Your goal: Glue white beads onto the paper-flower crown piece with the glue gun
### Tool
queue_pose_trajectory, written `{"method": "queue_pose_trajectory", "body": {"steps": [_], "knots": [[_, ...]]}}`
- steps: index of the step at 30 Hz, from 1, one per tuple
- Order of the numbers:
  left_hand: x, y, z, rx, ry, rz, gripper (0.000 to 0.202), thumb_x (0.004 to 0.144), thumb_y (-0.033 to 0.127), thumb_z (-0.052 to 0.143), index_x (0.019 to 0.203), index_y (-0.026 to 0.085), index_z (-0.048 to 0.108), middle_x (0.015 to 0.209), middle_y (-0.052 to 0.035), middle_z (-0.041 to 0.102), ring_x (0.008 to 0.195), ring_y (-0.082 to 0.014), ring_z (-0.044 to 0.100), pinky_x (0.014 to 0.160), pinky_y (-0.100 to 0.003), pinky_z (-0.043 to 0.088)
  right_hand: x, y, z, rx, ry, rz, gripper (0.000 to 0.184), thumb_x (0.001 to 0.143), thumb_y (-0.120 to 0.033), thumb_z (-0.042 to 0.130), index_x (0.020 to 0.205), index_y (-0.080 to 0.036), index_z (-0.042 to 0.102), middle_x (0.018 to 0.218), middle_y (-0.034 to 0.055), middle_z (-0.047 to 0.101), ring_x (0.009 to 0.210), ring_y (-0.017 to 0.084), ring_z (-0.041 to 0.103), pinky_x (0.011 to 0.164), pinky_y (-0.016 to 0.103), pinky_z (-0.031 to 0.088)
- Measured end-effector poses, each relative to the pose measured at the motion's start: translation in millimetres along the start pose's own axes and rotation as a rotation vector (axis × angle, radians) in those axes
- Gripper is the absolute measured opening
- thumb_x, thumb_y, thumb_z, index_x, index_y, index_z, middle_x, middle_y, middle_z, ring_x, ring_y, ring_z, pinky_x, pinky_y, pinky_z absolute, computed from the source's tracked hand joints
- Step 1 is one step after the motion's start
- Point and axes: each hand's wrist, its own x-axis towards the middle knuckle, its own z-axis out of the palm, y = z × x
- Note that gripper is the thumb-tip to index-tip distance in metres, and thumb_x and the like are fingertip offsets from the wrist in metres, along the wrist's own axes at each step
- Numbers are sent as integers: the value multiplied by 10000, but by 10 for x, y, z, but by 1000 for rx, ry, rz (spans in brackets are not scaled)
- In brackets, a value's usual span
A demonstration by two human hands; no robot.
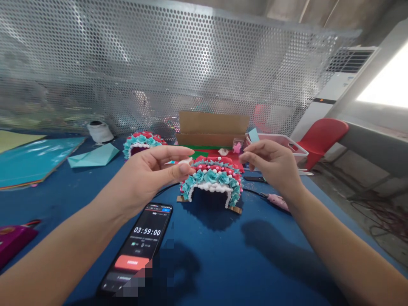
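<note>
My left hand (149,172) is at the left side of an arch (212,175) covered with teal and red paper flowers and white and pink beads. Its thumb and fingers come together around a small whitish bit, too unclear to name. On the other side, my right hand (272,163) is raised above the table with thumb and fingertips pinched; whatever they grip is too small to make out. White beads line the arch's opening, and brown strips show under its feet. Below my left hand lies a phone (140,242) with a timer on its screen.
A similar flowered arch (145,139) stands behind my left hand. Farther back are an open cardboard box (213,125) and a pale basket (287,142). A pink tool (278,201) lies right; teal folded paper (94,156), a spool (100,132) and a magenta object (15,240) lie left.
</note>
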Motion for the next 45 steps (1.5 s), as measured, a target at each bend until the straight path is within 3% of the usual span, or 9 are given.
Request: {"method": "queue_pose_trajectory", "body": {"steps": [11,17,22,26,30,35,39,42,45], "knots": [[48,56,-36,-37,99,3,173,687,286,801,812,223,700,744,61,698,711,-40,665,700,-96,540,121,142,5,31,35,-31,141,792,-311,704,867,-198,665,864,36,736,754,151,679,617,265,531],[155,74,-25,-69,250,26,101,748,302,746,780,210,725,859,12,701,730,-67,649,724,-164,550,362,261,76,65,-132,18,198,766,-349,718,823,-181,628,779,32,719,743,149,682,714,295,548],[377,-16,-98,-60,176,-33,302,781,486,667,726,189,671,602,29,497,530,-55,479,543,-174,489,597,340,203,48,-314,47,248,831,-420,624,899,-182,625,862,56,726,734,140,668,676,287,535],[583,-49,-151,-96,72,-98,478,849,526,542,546,178,421,488,45,338,431,-66,316,435,-186,386,746,342,289,-19,-408,59,269,772,-428,682,794,-160,677,713,31,693,588,112,602,577,261,494],[748,-74,-162,-113,53,-162,373,933,383,418,627,174,451,512,33,399,430,-71,342,445,-194,373,821,309,356,-65,-493,51,192,713,-323,733,843,-184,711,829,26,719,721,121,640,664,251,508],[832,-111,-93,-61,72,-132,60,854,187,570,852,135,601,644,7,561,513,-68,472,523,-191,405,844,257,444,-141,-525,69,225,798,-381,640,782,-173,725,751,30,706,670,113,618,631,249,489],[843,-144,-50,69,45,-27,280,842,409,607,743,148,627,529,13,525,488,-86,446,497,-210,355,858,237,485,-147,-565,96,124,717,-274,724,799,-182,712,752,10,707,684,114,636,638,240,505],[871,-161,-36,128,72,-2,462,851,559,512,585,182,486,436,18,464,446,-97,421,488,-228,342,866,235,495,-176,-577,107,105,738,-261,705,818,-196,728,804,19,725,705,118,643,652,244,509],[916,-175,-33,119,78,-20,417,863,562,476,658,201,445,563,-9,590,553,-129,553,585,-258,438,866,238,501,-217,-587,101,144,768,-313,684,826,-199,750,789,28,727,698,129,633,644,260,497]]}}
